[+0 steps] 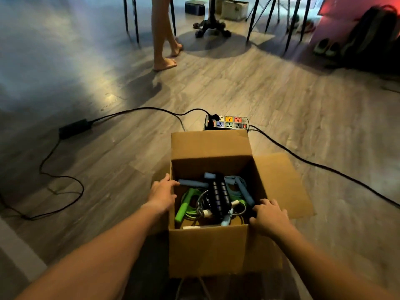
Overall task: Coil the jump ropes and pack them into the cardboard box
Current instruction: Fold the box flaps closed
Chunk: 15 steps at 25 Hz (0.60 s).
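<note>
Both your forearms come in from the bottom edge, bare, stretched forward and angled slightly toward each other. Your left hand (pixel 163 195): palm down, wrist straight, fingers extended forward and close together, thumb splayed away from them. Your right hand (pixel 270 215): palm down, back toward the camera, fingers spread and lightly bent at the knuckles. Your hands are well apart, with the right nearer to you.

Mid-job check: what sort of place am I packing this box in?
Probably a home or small office room: plank floor, a wheeled chair base, a backpack and shoes by the far wall, and a power strip just behind the cardboard box.
</note>
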Motion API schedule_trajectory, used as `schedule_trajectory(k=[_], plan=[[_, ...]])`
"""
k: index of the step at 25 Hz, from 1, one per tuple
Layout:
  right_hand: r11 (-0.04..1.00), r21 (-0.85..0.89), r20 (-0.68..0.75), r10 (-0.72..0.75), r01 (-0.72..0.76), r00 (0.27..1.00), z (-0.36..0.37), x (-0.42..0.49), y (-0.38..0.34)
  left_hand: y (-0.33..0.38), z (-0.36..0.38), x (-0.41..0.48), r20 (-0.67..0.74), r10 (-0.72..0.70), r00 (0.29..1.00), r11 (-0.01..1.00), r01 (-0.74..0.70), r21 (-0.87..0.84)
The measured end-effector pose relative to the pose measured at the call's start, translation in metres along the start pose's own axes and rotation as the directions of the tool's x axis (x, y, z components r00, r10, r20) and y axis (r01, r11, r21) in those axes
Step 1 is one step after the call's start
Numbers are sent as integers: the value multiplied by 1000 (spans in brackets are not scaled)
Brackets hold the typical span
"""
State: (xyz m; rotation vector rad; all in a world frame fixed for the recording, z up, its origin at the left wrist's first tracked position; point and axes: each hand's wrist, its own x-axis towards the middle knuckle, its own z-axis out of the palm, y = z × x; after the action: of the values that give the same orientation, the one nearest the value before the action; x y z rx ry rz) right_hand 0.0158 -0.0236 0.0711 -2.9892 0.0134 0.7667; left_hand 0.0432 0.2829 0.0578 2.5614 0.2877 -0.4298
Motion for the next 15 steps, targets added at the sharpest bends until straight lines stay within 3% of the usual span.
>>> schedule_trajectory(k=[4, 7, 9, 10, 12, 15], plan=[[999, 41, -26, 26, -25, 999, 1, 0, 36, 5, 9, 12, -3, 25, 1000, 991, -25, -131], [981, 190, -158, 59, -28, 986, 1, -1, 48, -10, 6, 0, -57, -227, 972, 957, 211, -201], [933, 323, -302, 264, -162, 916, 0, -3, 61, -16, -6, -11, -5, -367, 930, 874, 343, -344], [873, 416, -307, 399, -255, 864, -2, -7, 70, -19, -12, -15, 11, -396, 918, 840, 367, -400], [657, 675, -151, 568, -336, 809, -6, -12, 94, -23, -26, -19, -13, -387, 922, 837, 345, -425], [276, 921, 58, 601, -275, 797, -17, -13, 120, -16, -50, -21, -155, -292, 944, 892, 210, -401]])
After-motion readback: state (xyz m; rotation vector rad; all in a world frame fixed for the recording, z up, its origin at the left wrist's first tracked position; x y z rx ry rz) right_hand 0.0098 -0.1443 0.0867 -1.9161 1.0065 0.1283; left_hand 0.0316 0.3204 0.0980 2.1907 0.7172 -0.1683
